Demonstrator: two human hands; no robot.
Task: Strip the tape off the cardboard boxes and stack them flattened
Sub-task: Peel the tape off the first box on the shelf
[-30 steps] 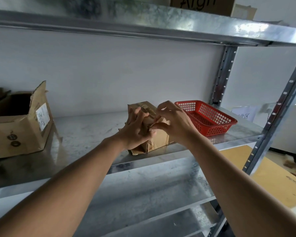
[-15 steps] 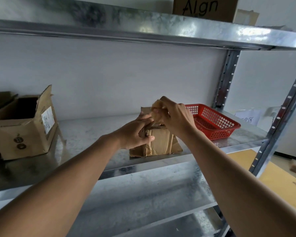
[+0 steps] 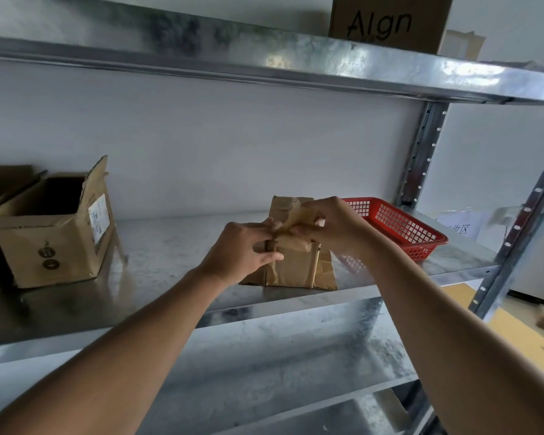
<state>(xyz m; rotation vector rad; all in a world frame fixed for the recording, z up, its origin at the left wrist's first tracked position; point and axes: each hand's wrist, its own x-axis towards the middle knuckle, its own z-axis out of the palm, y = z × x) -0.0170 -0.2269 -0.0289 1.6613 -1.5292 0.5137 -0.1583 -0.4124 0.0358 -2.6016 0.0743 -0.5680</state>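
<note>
Your right hand's fingers (image 3: 319, 221) pinch the tape (image 3: 296, 216) above the small box (image 3: 296, 268), while your left hand (image 3: 242, 252) grips its left edge, so peel upward.

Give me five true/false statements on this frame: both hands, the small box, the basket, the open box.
1. The left hand grips the small cardboard box on the metal shelf. True.
2. The right hand rests idle and flat on the shelf. False: its fingers pinch a strip of brown tape pulled up from the box.
3. The red basket stands to the right of the small box. True.
4. The open cardboard box sits inside the basket. False: it stands at the shelf's left end.
5. The box marked "Algn" is on the upper shelf. True.
</note>
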